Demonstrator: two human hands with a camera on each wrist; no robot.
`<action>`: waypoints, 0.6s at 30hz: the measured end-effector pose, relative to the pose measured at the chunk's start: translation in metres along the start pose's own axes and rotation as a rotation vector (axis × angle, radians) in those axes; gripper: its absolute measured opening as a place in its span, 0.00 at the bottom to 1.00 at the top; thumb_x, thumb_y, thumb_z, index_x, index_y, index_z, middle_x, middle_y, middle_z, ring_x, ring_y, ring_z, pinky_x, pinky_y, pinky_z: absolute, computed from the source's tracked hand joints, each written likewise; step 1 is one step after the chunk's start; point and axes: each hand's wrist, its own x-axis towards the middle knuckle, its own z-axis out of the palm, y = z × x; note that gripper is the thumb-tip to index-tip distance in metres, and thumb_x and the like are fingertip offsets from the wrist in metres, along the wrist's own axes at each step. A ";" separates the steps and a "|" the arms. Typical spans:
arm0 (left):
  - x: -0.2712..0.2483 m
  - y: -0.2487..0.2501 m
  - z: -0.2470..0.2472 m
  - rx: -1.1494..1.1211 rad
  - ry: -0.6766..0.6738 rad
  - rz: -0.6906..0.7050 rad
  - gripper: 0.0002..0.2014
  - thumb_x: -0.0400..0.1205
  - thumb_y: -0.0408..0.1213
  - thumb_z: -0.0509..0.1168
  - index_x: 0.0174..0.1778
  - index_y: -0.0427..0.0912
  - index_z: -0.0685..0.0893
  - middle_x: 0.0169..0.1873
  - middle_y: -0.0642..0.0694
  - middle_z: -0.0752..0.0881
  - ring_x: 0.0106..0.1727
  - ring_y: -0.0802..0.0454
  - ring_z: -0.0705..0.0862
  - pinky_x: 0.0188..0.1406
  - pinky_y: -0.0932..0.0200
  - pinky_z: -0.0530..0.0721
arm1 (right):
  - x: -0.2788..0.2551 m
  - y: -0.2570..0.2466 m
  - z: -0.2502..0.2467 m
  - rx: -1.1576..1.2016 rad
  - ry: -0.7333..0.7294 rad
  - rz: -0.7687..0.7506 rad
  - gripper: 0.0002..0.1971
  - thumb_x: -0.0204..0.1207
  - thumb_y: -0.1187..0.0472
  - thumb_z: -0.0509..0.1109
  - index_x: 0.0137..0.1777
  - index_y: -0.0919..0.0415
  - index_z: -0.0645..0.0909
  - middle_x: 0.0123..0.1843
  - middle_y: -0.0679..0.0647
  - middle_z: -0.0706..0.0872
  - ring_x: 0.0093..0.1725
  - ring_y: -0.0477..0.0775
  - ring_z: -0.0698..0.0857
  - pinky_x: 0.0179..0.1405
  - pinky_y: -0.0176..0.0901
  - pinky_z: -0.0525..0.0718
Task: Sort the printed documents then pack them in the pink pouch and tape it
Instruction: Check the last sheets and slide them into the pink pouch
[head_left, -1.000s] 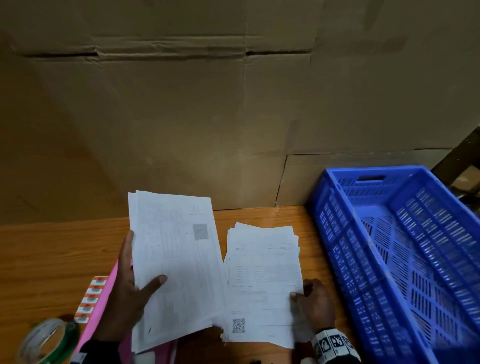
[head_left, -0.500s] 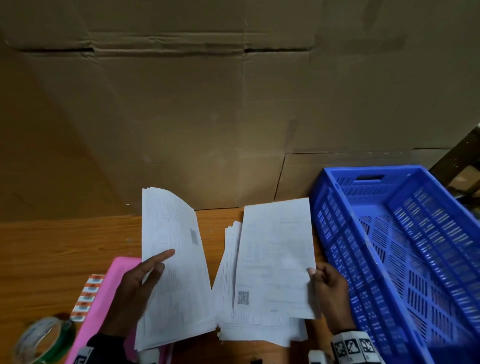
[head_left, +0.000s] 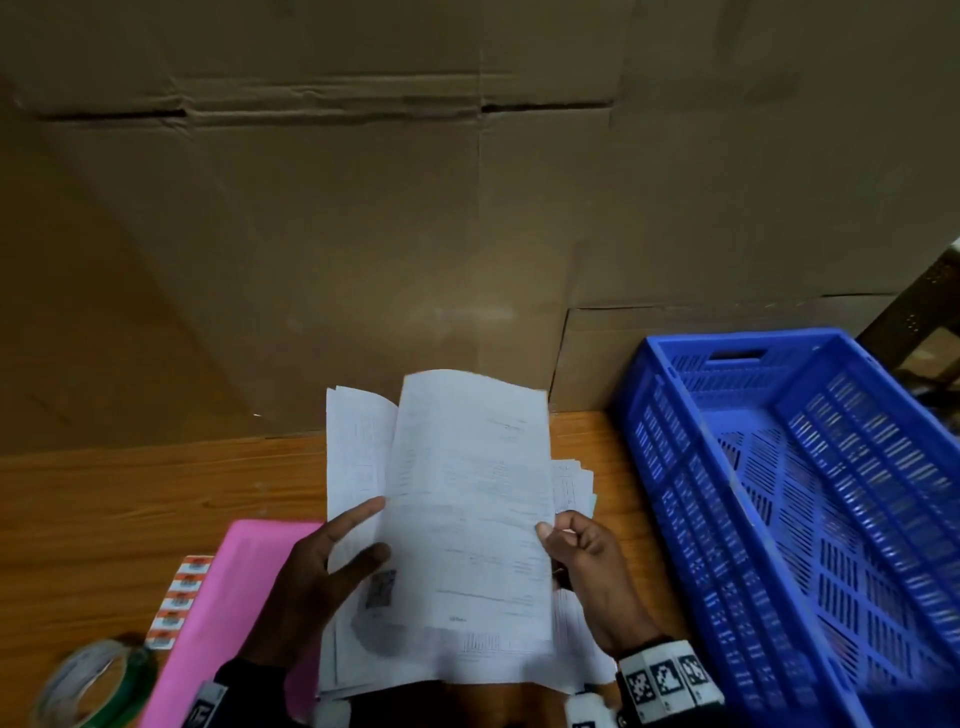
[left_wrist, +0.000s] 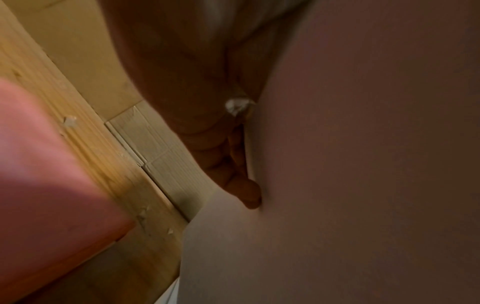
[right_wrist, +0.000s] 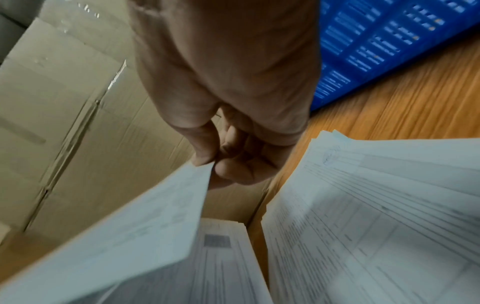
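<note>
Pinching one sheet (head_left: 470, 499) at its right edge, your right hand (head_left: 587, 566) has thumb and curled fingers closed on the paper; the right wrist view shows the same pinch (right_wrist: 210, 164) on the sheet's corner. That sheet stands lifted and tilted over the sheaf (head_left: 358, 452) in your left hand (head_left: 311, 587), covering most of it. Your left hand holds the sheaf from its left side, thumb and forefinger stretched across the front page, the other fingers behind the paper where the head view cannot show them. In the left wrist view a finger (left_wrist: 249, 191) lies straight along the back of the paper, so the grip looks loose rather than clenched.

A second pile (head_left: 574, 486) lies flat on the desk (head_left: 130, 493) under and to the right of the lifted sheet; only its far corners and near edge peek out. The pouch (head_left: 228, 597) lies flat on the desk under your left wrist, its right part hidden by the hand and papers. Just left of it, touching its edge, is a strip of small orange-and-white labels (head_left: 179, 603). A tape roll (head_left: 93, 686) sits at the near left corner, blurred. The blue crate (head_left: 810, 519) stands to your right, just beside the pile. Cardboard boxes (head_left: 415, 208) rise behind the desk.
</note>
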 end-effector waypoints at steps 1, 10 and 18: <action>0.000 0.001 0.001 -0.003 0.006 -0.012 0.36 0.64 0.71 0.69 0.70 0.66 0.79 0.63 0.79 0.79 0.67 0.81 0.73 0.65 0.69 0.70 | 0.001 0.005 0.003 -0.039 -0.016 0.008 0.16 0.82 0.66 0.72 0.36 0.57 0.71 0.28 0.53 0.69 0.29 0.49 0.72 0.27 0.40 0.77; -0.007 0.006 0.001 -0.107 0.092 -0.059 0.27 0.72 0.38 0.76 0.65 0.65 0.81 0.54 0.73 0.86 0.55 0.82 0.80 0.43 0.80 0.80 | 0.004 0.029 0.012 -0.296 -0.034 0.003 0.17 0.81 0.67 0.73 0.38 0.59 0.67 0.24 0.48 0.64 0.23 0.46 0.64 0.24 0.39 0.70; -0.010 0.006 0.003 -0.090 -0.012 -0.063 0.38 0.73 0.38 0.78 0.77 0.58 0.69 0.52 0.81 0.83 0.54 0.75 0.84 0.40 0.72 0.85 | 0.003 0.036 0.012 -0.358 -0.112 0.001 0.18 0.80 0.66 0.74 0.37 0.57 0.66 0.24 0.47 0.65 0.23 0.48 0.64 0.25 0.40 0.68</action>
